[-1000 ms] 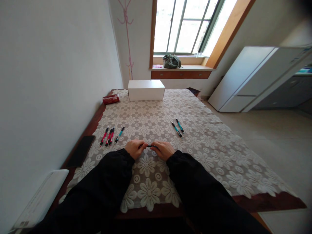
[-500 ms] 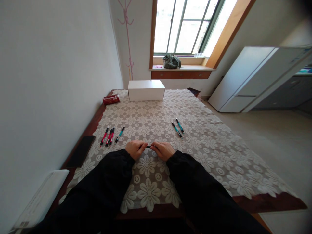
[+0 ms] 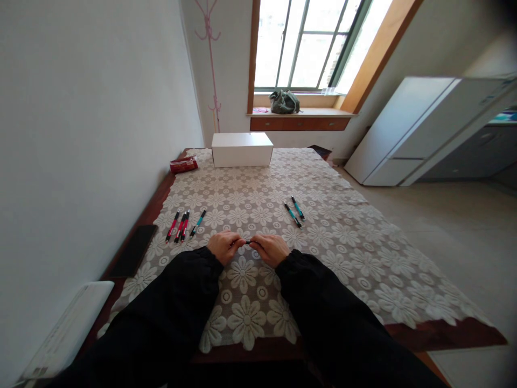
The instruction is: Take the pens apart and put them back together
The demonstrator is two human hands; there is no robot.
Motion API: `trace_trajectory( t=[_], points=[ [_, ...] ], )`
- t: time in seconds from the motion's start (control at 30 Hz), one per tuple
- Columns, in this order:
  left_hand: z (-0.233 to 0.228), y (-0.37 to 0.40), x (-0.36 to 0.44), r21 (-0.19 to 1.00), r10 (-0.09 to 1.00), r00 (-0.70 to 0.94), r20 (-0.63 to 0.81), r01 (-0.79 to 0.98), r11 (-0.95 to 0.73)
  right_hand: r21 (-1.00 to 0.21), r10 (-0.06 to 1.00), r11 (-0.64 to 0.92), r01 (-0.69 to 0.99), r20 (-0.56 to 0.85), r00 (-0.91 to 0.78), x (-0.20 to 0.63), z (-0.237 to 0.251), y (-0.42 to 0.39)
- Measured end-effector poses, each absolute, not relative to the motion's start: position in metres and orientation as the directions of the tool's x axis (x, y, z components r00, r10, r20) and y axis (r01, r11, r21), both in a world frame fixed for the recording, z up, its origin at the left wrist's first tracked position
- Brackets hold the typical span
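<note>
Over the near middle of the table, my left hand [image 3: 224,247] and my right hand [image 3: 271,249] are both closed on a pen [image 3: 247,242]. Only a short black stretch of it shows between the fingertips; its ends are hidden. To the left lie three red-and-black pens [image 3: 181,227] side by side, with a teal-and-black pen [image 3: 198,223] just right of them. Two more teal pens [image 3: 293,215] rest on the right, beyond my right hand.
A lace tablecloth [image 3: 242,318] covers the table. A white box [image 3: 242,153] stands at the far end, a red packet [image 3: 184,164] left of it. Along the left edge lie a dark flat slab [image 3: 134,251] and a white flat object [image 3: 70,328], close to the wall.
The fingers of my left hand have shifted slightly along the pen, and the black stretch between my hands looks shorter. The pens on the table have stayed put.
</note>
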State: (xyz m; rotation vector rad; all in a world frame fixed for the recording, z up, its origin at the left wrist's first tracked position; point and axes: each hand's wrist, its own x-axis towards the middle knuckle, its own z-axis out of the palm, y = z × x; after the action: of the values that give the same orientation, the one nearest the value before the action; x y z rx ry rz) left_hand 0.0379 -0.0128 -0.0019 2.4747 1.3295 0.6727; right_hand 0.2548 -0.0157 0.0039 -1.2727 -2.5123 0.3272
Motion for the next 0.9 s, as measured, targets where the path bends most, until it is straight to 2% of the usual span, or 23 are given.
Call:
trace_trajectory(
  t=[0.2,0.43,0.7,0.9],
  points=[
    [-0.0015,-0.0136,0.0392,0.482,0.850,0.414,0.326,0.700,-0.526,-0.365,0.843,0.524,0.770,0.090,-0.531,0.2543,0.0034,-0.0147],
    [-0.0039,-0.0116,0.0391,0.526,0.908,0.312,0.279,0.742,-0.416,-0.370,0.825,0.562,0.740,0.191,-0.531,0.2573,-0.0032,-0.0102],
    [0.0018,-0.0136,0.0396,0.437,0.919,0.314,0.239,0.810,-0.391,-0.327,0.782,0.623,0.710,0.287,-0.553,0.2600,-0.0016,-0.0096],
    [0.0035,-0.0129,0.0386,0.452,0.885,0.375,0.276,0.762,-0.464,-0.288,0.796,0.604,0.743,0.242,-0.554,0.2600,0.0027,-0.0123]
  ],
)
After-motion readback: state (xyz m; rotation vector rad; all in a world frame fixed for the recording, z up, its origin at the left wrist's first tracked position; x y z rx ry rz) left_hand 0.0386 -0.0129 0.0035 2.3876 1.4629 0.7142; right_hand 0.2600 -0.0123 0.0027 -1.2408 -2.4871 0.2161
